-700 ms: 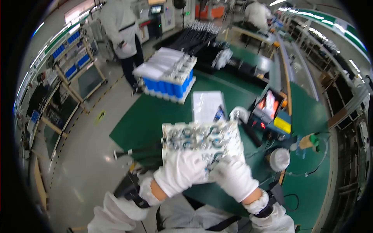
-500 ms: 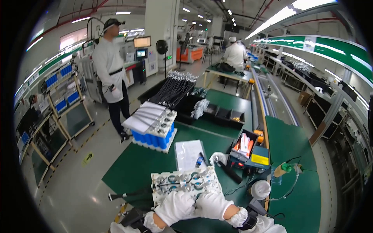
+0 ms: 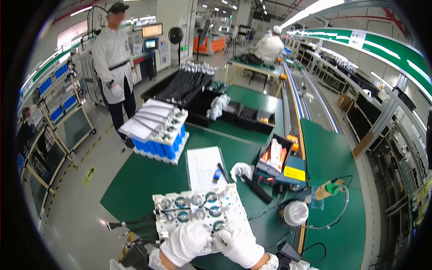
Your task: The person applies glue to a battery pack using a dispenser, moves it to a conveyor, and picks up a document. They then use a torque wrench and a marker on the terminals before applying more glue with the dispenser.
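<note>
One green counter (image 3: 126, 191) fills the middle of the view. One co-worker (image 3: 109, 56) in a white coat stands beyond its left side, and at least one more (image 3: 269, 47), also in white, shows farther back. On the far part of the counter sits one black tray (image 3: 150, 91) with a heap of black cables (image 3: 182, 85), too many to count. Nearer stands one block of blue cells (image 3: 155, 148), with white paper and at least three dark leads on top. One white plate (image 3: 237, 204) lies at the counter's near edge, in front of the person, showing at least eight round metal discs. Two white-gloved hands meet over its near part: the left hand (image 3: 186, 243) and the right hand (image 3: 237, 246), their fingers bent and close together; whether they grip anything, I cannot tell. Just beyond the plate lies one white sheet (image 3: 200, 164). To its right are one blue box (image 3: 294, 164) with a yellow label, one small black bin (image 3: 265, 166) of orange-and-white pieces, one white tub (image 3: 295, 213) and one green-topped bottle (image 3: 330, 189). Smaller still are one black handle (image 3: 258, 192), near the bin, and one blue-and-black marker (image 3: 217, 175) on the sheet.
</note>
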{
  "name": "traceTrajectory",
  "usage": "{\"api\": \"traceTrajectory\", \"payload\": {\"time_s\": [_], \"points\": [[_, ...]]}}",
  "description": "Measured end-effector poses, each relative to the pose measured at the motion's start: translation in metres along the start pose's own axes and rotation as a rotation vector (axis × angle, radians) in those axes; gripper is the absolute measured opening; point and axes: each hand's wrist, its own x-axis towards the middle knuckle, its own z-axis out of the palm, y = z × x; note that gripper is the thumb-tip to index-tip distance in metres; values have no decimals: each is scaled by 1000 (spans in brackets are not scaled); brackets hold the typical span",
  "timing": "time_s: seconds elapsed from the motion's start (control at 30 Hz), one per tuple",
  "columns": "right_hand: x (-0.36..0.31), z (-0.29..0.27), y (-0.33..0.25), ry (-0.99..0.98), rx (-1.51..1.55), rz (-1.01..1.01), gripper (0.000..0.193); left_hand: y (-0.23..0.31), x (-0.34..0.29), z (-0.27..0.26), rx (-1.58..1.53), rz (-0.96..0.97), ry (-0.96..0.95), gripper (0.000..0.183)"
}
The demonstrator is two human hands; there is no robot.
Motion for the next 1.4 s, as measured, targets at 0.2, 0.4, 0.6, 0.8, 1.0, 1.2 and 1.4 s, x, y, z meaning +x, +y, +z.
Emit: {"api": "traceTrajectory", "payload": {"time_s": [0.2, 0.4, 0.6, 0.8, 1.0, 1.2, 1.4], "points": [[4, -21, -10, -183, -127, -96, 13, -6, 16, -16, -132, -346, -246, 11], [-2, -28, -30, -168, -186, -6, 32, -10, 11, -40, -421, -414, -68, 27], [-1, -78, 4, -65, 236, 180, 25, -41, 14, -72, -69, -559, 143, 27], [-52, -148, 60, 802, -156, 668, 26, -76, 40, -47, 12, -535, 33, 29], [-38, -163, 120, 751, 202, 604, 48, -79, 39, -24, 303, -653, -218, 53], [-29, -174, 133, 600, 192, 709, 31, -78, 45, -25, 299, -614, -171, 54], [-26, -171, 90, 897, 214, 343, 34, -86, 39, -25, 242, -638, -147, 58]]}}
